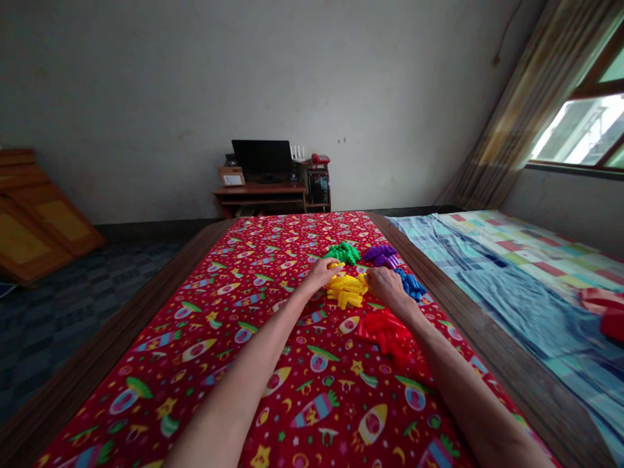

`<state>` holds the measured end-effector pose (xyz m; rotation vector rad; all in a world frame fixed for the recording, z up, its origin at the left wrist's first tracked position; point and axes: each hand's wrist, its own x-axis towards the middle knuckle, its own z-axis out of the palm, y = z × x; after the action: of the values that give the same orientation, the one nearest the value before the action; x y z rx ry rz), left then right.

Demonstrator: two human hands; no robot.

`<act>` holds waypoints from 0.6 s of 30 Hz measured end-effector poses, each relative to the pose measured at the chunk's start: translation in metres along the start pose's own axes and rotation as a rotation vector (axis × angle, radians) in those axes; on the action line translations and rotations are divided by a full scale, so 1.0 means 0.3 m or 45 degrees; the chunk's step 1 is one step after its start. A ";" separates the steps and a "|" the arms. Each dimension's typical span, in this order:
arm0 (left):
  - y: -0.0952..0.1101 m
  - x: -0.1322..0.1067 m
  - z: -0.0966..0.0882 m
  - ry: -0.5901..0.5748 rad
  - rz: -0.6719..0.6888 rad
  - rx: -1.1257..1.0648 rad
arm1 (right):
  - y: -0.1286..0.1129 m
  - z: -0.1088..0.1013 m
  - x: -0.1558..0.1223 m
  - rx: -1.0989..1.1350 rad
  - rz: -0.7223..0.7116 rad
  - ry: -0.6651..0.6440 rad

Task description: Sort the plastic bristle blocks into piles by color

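A heap of yellow plastic pieces point(347, 290), short and tube-like, lies on the red patterned cloth point(234, 390) between my hands. My left hand point(322, 273) is at the heap's far left edge, its fingers closed around a yellow piece. On the opposite side, my right hand point(386, 283) is curled against the yellow pieces; what its fingers hold is hidden. Green pieces point(343, 253) lie just beyond my left hand. Purple pieces point(381, 255) are behind my right hand, and blue pieces point(411, 285) sit beside it, partly covered. Nearer to me, red pieces point(387, 335) form another heap beside my right forearm.
The cloth covers a long table with a dark wooden edge point(160, 305). A bed point(487, 279) with patterned sheets adjoins its right side. At the far end stands a desk point(260, 190) with a monitor point(262, 160). A wooden cabinet point(41, 214) is at left.
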<state>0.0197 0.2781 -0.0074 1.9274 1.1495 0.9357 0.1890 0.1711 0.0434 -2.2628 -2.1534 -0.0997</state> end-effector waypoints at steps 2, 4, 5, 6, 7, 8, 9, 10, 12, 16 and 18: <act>0.000 0.015 0.018 -0.072 0.018 0.038 | 0.002 0.001 0.002 0.007 0.000 0.006; -0.004 0.021 0.029 -0.114 0.040 0.074 | 0.005 0.002 0.004 0.015 -0.002 0.009; -0.008 0.021 0.031 -0.124 0.052 0.091 | 0.006 0.002 0.004 0.018 -0.005 0.012; -0.011 0.020 0.033 -0.127 0.064 0.105 | 0.007 0.002 0.004 0.021 -0.007 0.017; -0.013 0.018 0.033 -0.127 0.078 0.117 | 0.007 0.002 0.003 0.022 -0.009 0.024; -0.015 0.015 0.033 -0.126 0.094 0.127 | 0.008 0.001 0.001 0.022 -0.008 0.027; -0.015 0.011 0.030 -0.123 0.112 0.137 | 0.008 -0.001 0.000 0.021 -0.009 0.029; -0.014 0.007 0.027 -0.117 0.131 0.147 | 0.008 -0.005 -0.002 0.021 -0.008 0.027; -0.008 -0.006 0.011 -0.087 0.168 0.174 | 0.012 -0.018 -0.006 0.021 0.000 0.030; 0.007 -0.069 -0.065 0.021 0.228 0.235 | 0.021 -0.076 -0.022 0.051 0.008 0.098; 0.002 -0.129 -0.128 0.060 0.256 0.268 | 0.006 -0.114 -0.048 0.116 -0.064 0.203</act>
<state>-0.0259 0.2502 0.0033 2.2346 1.1342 1.0037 0.1888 0.1547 0.0766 -2.0770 -2.0899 -0.1729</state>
